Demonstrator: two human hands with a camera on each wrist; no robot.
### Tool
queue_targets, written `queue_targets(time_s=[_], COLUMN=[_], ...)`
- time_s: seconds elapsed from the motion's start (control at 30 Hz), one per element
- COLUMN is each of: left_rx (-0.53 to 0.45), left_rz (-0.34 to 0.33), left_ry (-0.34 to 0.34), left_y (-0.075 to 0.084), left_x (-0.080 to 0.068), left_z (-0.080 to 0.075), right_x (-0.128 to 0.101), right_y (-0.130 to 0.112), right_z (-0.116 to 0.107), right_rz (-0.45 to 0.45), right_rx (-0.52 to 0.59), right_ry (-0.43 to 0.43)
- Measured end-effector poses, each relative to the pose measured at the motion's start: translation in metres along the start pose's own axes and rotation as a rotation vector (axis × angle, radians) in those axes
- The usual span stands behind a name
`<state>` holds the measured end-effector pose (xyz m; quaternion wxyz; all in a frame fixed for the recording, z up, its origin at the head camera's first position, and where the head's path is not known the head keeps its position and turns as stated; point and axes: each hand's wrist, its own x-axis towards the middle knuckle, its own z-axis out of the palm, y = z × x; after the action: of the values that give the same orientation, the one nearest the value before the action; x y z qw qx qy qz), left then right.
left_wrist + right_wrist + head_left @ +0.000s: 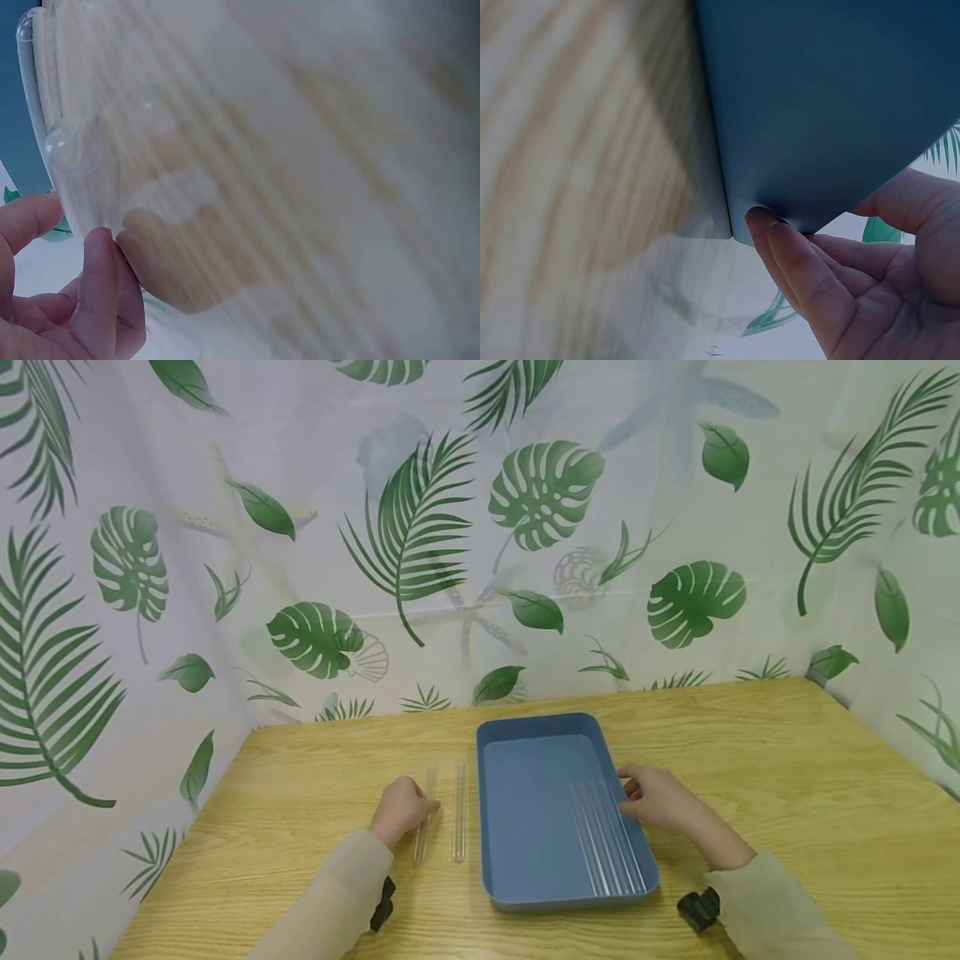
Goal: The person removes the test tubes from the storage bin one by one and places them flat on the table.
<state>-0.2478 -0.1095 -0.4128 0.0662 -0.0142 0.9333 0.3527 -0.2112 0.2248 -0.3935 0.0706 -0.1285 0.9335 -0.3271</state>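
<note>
L hand point(402, 810) pinches clear round-ended tube point(421, 849), L of smooth blue tray point(525, 827) on wood-grain table point(787, 760); R hand point(658, 795) pinches tray's R rim, straight tubes point(607, 860) inside.

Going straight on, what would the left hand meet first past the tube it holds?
Probably the second clear tube, lying between the left hand and the blue tray, though exact depth is unclear.

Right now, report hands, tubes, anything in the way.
Left hand pinches clear tube. Right hand holds blue tray. Another tube lies between left hand and tray.
</note>
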Motion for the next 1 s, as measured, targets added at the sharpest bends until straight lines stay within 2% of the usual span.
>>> queue_targets(time_s=[1.0], left_rx=[0.004], left_rz=[0.027], left_ry=[0.009], left_y=[-0.007], left_x=[0.0008], left_z=[-0.0033], right_x=[0.0003], right_y=[0.0], right_z=[0.0004], right_rz=[-0.009], right_rx=[0.002], right_ry=[0.008])
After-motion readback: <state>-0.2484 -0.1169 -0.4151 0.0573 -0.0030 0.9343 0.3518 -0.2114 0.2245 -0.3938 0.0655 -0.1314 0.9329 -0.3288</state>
